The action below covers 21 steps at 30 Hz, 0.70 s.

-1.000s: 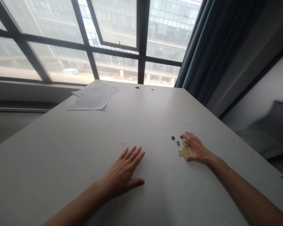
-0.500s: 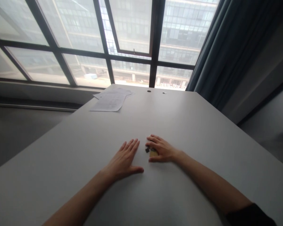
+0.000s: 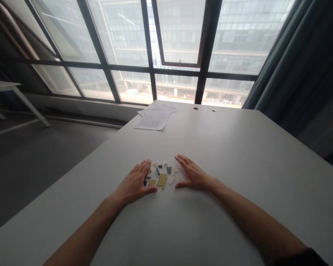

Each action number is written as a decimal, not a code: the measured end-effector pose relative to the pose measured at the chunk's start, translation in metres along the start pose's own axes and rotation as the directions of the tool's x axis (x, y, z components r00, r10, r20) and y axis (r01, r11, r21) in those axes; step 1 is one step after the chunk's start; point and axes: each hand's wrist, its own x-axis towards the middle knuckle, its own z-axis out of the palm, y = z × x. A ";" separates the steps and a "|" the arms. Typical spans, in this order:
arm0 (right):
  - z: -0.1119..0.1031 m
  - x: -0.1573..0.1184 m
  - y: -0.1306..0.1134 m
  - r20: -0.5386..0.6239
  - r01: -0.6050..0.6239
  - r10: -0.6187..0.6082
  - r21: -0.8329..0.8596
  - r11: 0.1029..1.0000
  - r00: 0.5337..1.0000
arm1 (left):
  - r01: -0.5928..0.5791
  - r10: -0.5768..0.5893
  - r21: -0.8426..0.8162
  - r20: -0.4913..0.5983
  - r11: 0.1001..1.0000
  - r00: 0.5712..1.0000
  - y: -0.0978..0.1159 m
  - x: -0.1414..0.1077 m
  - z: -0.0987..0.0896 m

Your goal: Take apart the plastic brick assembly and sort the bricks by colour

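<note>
L hand (image 3: 134,183) 9 o'clock, R hand (image 3: 193,176) 3 o'clock, both wide abt. bricks (image 3: 162,180); set edges low to tbl. (image 3: 211,147)

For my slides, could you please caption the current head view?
Open left hand and right hand flank small toy bricks on a white table, with papers farther back.
</note>
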 end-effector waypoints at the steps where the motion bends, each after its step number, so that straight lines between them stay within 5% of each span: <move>1: -0.001 -0.006 0.000 0.069 0.007 -0.003 -0.055 0.998 0.998 | -0.014 0.014 -0.003 0.006 1.000 1.000 -0.002 0.000 0.000; 8: 0.020 0.022 -0.027 0.217 0.087 -0.048 -0.177 0.980 0.975 | -0.115 0.115 -0.024 -0.017 0.993 0.993 -0.006 0.002 0.000; 16: 0.033 0.077 -0.040 0.239 0.173 -0.138 -0.131 0.976 0.961 | -0.036 0.035 -0.019 -0.022 0.999 0.999 -0.026 -0.005 -0.003; 21: 0.026 0.068 -0.036 0.184 0.142 -0.123 -0.094 0.985 0.975 | -0.013 0.009 -0.039 -0.081 0.999 0.997 -0.029 -0.008 -0.001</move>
